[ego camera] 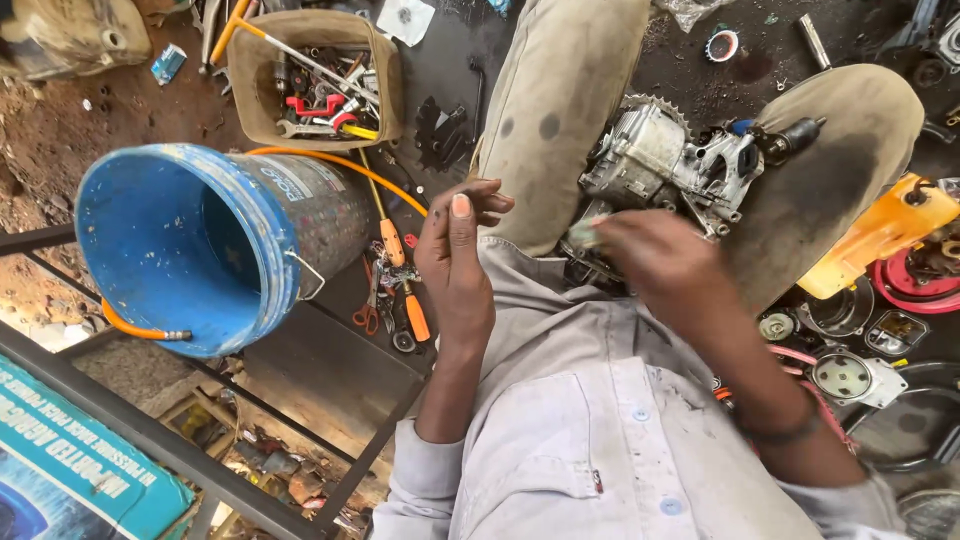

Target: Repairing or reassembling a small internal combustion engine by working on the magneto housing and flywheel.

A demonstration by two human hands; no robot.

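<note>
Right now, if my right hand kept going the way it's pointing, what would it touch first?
Probably the left hand. The right hand points across toward it, with only a trouser leg beneath; depth is hard to judge.

At twelve o'clock from your right hand you have an engine block of dull, grimy cast metal, resting on matt, oil-spotted cloth trousers. At nine o'clock from your left hand lies a scuffed, paint-flecked blue plastic bucket beside a glossy orange-handled screwdriver.
</note>
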